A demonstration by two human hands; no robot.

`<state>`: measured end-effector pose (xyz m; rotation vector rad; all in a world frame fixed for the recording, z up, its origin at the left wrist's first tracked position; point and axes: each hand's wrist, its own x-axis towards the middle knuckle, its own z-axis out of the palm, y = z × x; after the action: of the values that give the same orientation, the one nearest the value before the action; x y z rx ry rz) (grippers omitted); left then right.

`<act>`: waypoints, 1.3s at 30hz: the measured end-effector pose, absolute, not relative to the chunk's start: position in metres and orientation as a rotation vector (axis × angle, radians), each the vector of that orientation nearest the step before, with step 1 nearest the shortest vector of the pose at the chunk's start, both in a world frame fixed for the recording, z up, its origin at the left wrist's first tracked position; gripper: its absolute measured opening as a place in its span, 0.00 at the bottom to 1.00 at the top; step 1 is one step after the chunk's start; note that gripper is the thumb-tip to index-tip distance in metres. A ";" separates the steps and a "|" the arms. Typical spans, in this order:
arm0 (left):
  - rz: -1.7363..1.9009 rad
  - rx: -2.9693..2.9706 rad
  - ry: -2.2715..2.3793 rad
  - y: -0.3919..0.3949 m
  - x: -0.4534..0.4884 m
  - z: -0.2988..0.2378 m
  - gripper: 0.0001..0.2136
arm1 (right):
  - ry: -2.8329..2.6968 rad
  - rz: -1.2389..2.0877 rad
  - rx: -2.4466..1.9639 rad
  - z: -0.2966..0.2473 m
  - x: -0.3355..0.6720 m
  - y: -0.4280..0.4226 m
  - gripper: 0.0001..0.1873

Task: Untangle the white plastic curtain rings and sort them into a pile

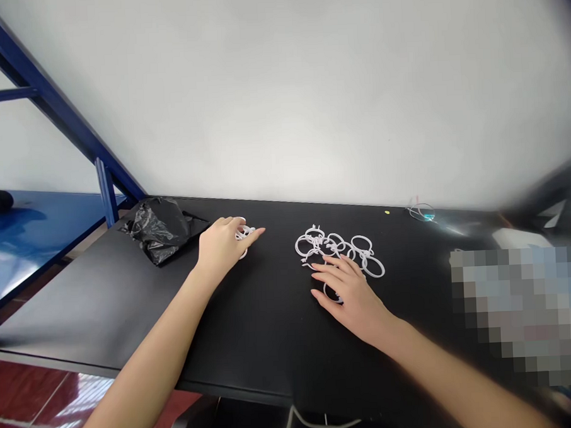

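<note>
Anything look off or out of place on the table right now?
Nothing broken or spilled. One stray ring-like piece lies apart at the back edge of the table, far from the pile of white rings by the right hand. A crumpled black bag sits back left.

Black table: white rings, black bag

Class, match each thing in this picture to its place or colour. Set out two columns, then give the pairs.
1 plastic bag
2 left hand
3 right hand
4 metal frame

A blue
B resting on the small bunch of rings
C crumpled, at the far left of the table
D fingers at the near edge of the big pile of rings

Pairs: 1-C, 2-B, 3-D, 4-A
</note>
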<state>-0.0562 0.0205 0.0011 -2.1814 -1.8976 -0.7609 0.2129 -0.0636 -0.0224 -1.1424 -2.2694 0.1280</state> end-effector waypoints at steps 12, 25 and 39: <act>-0.692 -2.247 -1.780 0.013 -0.047 0.000 0.15 | -2.142 0.027 -0.972 -0.018 0.209 -0.061 0.10; -1.140 -3.407 -1.057 -0.041 0.014 -0.005 0.28 | -1.730 0.314 -0.930 -0.011 0.203 -0.078 0.09; -1.489 -3.361 -1.071 -0.043 0.014 0.000 0.20 | -1.683 0.540 -0.862 -0.019 0.208 -0.077 0.14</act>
<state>0.0136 -0.0429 0.0004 -3.3614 -1.0715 -1.4886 0.2076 -0.0767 -0.0186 -0.8620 -1.6834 0.5404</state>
